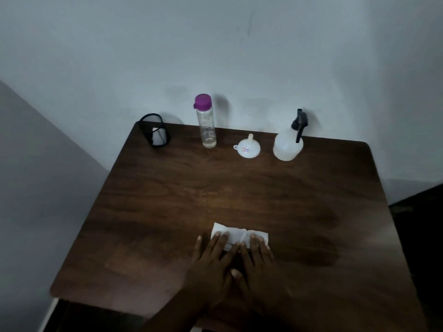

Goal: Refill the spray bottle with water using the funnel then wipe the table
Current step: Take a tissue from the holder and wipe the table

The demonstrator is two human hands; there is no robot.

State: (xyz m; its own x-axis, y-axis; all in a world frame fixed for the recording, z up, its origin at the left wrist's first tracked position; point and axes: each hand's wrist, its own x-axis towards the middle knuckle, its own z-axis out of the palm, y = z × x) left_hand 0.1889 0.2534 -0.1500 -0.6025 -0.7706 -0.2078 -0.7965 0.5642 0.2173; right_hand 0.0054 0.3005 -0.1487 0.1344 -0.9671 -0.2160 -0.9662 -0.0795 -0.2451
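Wiping stage, I reckon: left hand [213, 259] and right hand [257, 257] lie flat side by side, fingers straight, pressing the white cloth [236, 232] near the table's [143, 212] front edge. Keep pressure even, overlap passes, and stop short of the spray bottle [286, 147] and funnel [247, 147] at the back edge.

Mesh holder [155, 130]: black, upright, far left, with a white item inside
Wall [215, 44]: pale grey-blue, faint dark marks high up

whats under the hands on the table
A white tissue, pressed flat by the left hand and right hand. Its far edge shows; the rest is covered.
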